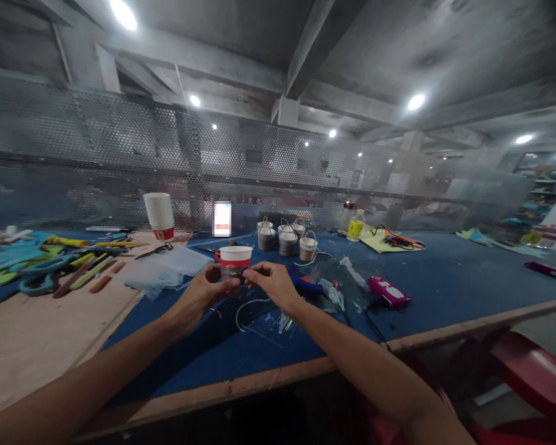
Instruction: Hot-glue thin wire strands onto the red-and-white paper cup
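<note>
A paper cup [236,254], white inside with a red band and a brown-grey wrap round its lower part, is held upright above the blue table. My left hand [202,289] grips its left side, thumb across the front. At its right side, the fingers of my right hand [269,281] are pinched together against the wrap; whether a small piece lies between them cannot be made out. Just right of my right hand lies a blue glue gun [308,285]. A pale cord [241,312] curls on the table below the cup.
Several small wrapped cups with handles [287,241] stand behind. A stack of paper cups [158,213], scissors [41,275] and coloured sticks are at left. A yellow-labelled bottle [356,226], a magenta box [389,292] and a black cable lie right. A red chair [537,371] stands front right.
</note>
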Demonstrator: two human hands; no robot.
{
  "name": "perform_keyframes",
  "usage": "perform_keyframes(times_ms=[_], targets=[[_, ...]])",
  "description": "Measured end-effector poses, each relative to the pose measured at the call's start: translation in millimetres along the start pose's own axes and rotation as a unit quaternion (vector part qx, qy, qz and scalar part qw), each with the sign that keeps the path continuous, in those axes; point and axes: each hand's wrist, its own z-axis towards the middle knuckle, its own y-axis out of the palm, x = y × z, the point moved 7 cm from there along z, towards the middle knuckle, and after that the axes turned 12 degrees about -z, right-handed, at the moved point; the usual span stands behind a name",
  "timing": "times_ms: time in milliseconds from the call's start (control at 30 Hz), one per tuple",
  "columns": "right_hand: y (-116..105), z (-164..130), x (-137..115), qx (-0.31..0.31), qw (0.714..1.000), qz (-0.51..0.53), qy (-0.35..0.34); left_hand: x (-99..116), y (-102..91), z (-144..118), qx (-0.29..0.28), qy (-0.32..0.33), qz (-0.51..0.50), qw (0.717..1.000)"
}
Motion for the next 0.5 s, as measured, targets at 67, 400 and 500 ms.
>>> perform_keyframes(times_ms=[67, 400, 500], targets=[[0.9, -0.5, 0.0, -0.004, 1.000, 0.009, 0.005, -0.6, -1.5, 0.9, 0.005, 0.003, 0.000, 1.000], [4.5, -2.9, 1.6, -0.030, 0.999, 0.030, 0.021, -0.4, -7.3, 2.4, 0.030, 0.005, 0.012, 0.999], [6.9, -3.8, 0.5, -0.045, 0.998, 0.040, 0.020, 0.0, -9.8, 4.0, 0.042, 0.012, 0.010, 0.999]])
